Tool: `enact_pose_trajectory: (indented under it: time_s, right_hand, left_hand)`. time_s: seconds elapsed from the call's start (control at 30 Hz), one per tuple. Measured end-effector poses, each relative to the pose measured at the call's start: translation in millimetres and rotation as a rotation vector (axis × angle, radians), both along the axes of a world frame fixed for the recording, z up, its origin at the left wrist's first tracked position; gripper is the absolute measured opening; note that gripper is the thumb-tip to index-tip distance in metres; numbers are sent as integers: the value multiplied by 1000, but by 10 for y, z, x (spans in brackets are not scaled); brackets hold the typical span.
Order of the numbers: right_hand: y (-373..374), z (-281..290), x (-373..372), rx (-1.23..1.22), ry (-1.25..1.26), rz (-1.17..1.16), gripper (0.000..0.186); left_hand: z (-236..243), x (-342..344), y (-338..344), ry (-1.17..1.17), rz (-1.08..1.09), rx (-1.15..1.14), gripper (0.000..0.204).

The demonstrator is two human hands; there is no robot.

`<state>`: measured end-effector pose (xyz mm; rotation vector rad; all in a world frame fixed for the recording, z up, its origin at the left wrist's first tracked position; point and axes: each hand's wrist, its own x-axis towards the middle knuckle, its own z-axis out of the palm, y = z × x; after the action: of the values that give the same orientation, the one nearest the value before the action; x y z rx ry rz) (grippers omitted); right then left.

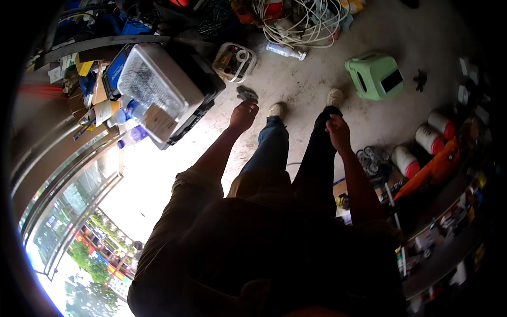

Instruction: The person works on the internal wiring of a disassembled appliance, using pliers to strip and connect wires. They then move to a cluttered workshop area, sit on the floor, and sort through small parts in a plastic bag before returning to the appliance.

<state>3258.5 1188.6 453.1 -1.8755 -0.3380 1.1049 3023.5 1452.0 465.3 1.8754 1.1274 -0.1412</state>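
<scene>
My left hand (243, 116) reaches forward over the concrete floor, its fingers closed on a small dark grey object (246, 93) whose kind I cannot make out. An open plastic tub (235, 62) with mixed small parts and a white ring stands on the floor just beyond it. My right hand (338, 130) hangs in front of my dark trouser leg with its fingers curled in. Whether anything is in them is hidden. To the left of my left hand, a clear plastic bin (158, 84) rests on a black case (198, 79).
A light green boxy device (374, 75) stands ahead to the right. Coiled white cable (303, 24) and a clear bottle (285, 50) lie at the far side. Red-and-white cylinders (428, 138) and an orange item (430, 168) line the right. A bright glass doorway (74, 195) opens at left.
</scene>
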Motion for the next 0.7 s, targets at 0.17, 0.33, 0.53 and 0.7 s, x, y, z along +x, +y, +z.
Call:
enact_pose_trajectory:
  time_s: [0.17,0.33,0.53,0.7]
  right_hand:
    - [409,-1355,655,-134,-220,330,32]
    - [899,-2408,1061,-2,-122,316,35]
    - [1216,-2531,1187,54,107,533,33]
    - [1792,-2115,1402,192,12,603,36]
  left_hand:
    - [-1126,748,334,44,122,70,24]
    - [-2536,1279,479,47,-4,71,30]
    - [-4584,1392,813,107,442,-48,48]
    - [-5175,1960,1329,-181,1383,-614,57]
